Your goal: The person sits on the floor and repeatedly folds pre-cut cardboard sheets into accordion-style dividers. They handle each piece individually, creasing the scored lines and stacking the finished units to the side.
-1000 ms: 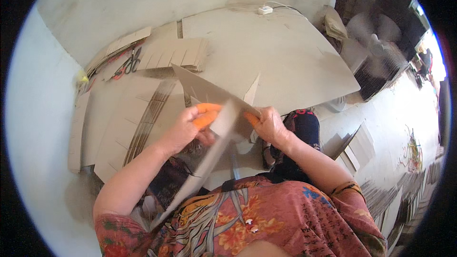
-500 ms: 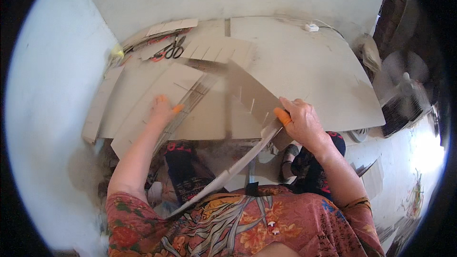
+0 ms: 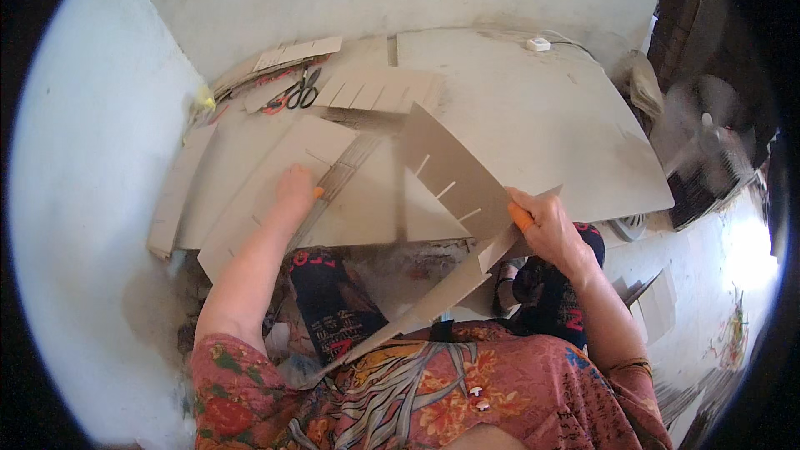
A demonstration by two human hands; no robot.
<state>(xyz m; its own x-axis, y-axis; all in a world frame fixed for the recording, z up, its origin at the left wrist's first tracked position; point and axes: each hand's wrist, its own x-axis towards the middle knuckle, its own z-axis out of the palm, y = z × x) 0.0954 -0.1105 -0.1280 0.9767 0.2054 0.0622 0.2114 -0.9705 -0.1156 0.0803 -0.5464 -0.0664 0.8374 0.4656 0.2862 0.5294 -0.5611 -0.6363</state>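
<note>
My right hand (image 3: 543, 221), orange covers on its fingers, grips a slotted cardboard divider sheet (image 3: 450, 168) at its right end. The sheet stands tilted over the table's front edge, its cut slots toward me. A second, long cardboard strip (image 3: 425, 300) meets it below my right hand and slants down to my lap at the left. My left hand (image 3: 297, 189) rests on a stack of slotted cardboard sheets (image 3: 250, 200) at the left, fingers bunched on the top sheet and thumb at its right edge. Its fingertips are partly hidden.
Black-handled scissors (image 3: 302, 90) lie at the table's far left beside more slotted cardboard (image 3: 382, 87). A white socket block (image 3: 538, 45) with a cable sits at the back. A fan (image 3: 710, 146) stands to the right, and a wall (image 3: 100, 158) borders the left.
My right hand has moved slightly right and down, and the sheet in it has turned to show more of its face. The left hand's fingers have drawn together on the stack.
</note>
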